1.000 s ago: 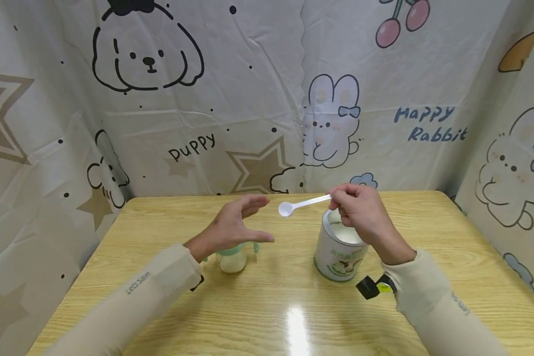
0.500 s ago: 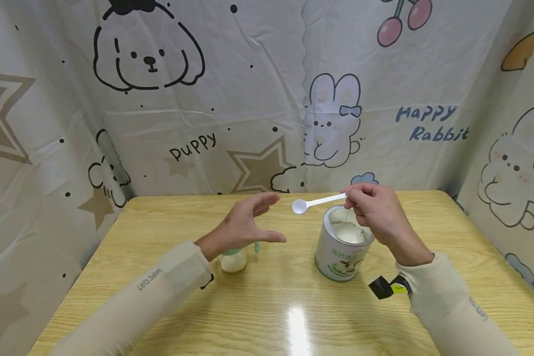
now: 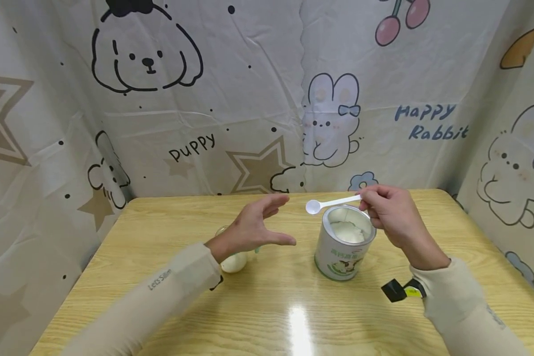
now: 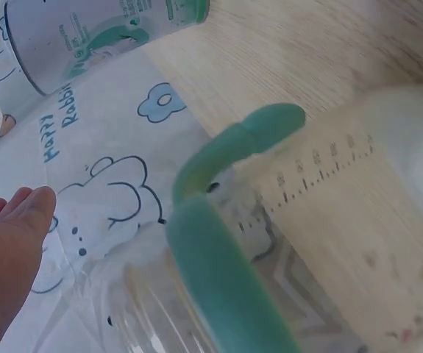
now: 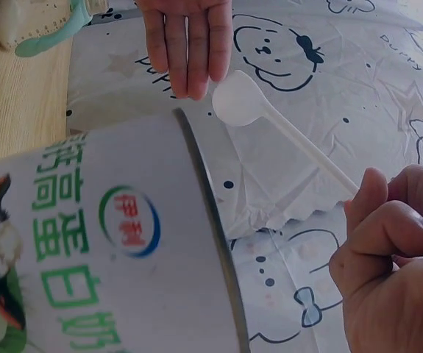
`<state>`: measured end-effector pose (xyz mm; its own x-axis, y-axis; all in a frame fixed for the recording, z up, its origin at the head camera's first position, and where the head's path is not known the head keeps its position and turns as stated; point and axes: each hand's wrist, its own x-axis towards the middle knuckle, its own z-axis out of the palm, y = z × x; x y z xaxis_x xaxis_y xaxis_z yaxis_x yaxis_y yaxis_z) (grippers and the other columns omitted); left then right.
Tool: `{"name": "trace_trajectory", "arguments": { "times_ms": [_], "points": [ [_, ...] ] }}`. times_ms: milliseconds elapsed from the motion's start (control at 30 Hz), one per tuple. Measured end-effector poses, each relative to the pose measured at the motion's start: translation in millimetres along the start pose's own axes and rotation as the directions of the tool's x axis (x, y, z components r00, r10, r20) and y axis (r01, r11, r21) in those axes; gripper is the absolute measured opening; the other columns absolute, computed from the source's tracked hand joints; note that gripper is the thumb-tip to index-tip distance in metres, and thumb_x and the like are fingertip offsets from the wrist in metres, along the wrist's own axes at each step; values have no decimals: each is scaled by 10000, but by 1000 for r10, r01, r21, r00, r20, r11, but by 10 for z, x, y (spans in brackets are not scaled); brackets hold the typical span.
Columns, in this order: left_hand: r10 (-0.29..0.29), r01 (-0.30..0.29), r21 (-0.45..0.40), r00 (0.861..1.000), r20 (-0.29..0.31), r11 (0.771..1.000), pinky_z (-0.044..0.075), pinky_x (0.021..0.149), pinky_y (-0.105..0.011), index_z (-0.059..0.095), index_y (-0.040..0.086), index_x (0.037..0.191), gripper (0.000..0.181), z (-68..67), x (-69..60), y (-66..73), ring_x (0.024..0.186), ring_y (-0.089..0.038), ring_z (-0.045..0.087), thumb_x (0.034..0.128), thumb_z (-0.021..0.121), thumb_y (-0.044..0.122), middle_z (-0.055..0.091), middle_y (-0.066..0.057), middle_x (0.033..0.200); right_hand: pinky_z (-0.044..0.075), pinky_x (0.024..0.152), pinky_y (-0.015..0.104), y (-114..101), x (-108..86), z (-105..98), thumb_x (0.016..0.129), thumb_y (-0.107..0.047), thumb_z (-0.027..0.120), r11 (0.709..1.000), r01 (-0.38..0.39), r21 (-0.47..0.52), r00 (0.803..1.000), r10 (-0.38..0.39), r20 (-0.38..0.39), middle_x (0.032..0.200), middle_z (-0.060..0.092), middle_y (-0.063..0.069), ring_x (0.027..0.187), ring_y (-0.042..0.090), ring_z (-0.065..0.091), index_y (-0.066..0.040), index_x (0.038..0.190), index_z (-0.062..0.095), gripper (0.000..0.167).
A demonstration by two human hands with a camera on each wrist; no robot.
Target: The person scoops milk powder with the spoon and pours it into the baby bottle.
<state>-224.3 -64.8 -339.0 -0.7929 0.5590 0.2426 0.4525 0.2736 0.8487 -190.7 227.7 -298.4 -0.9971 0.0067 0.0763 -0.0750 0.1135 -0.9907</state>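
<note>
We are pinching a white spoon (image 3: 331,202) by its handle in our right hand (image 3: 393,212). Just below that grip, an open can (image 3: 340,254) is holding white powder (image 3: 348,232). To the grip's left, we are holding our left hand (image 3: 255,225) out, thumb spread from its fingers; below its wrist, a bottle (image 3: 234,263) is standing.

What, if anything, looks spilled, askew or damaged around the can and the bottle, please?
Nothing stands out. The open can and the bottle stand upright, and no spill shows on the visible table. The left hand partly hides the bottle in the head view.
</note>
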Motion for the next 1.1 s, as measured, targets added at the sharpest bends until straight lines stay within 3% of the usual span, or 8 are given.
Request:
{"name": "trace_trajectory", "arguments": {
  "times_ms": [667,1100],
  "points": [
    [30,-30,5,999,46,1000,361,1129,-238,413,-5,1478,937,306,200,89,1392,-246,430,707,929,130,442,-137,1517,327,409,144,128,-53,-224,1009,-108,533,1000,-25,-8,999,25,-45,711,566,-27,524,45,398,-80,884,640,166],
    [27,-26,-20,997,75,999,360,1123,-222,406,-32,1470,932,490,305,83,1394,-259,429,709,925,108,426,-169,1524,341,393,142,178,-61,-314,993,-71,530,998,-27,57,998,30,-57,674,571,-30,500,49,418,-100,792,621,223]
  ]
}}
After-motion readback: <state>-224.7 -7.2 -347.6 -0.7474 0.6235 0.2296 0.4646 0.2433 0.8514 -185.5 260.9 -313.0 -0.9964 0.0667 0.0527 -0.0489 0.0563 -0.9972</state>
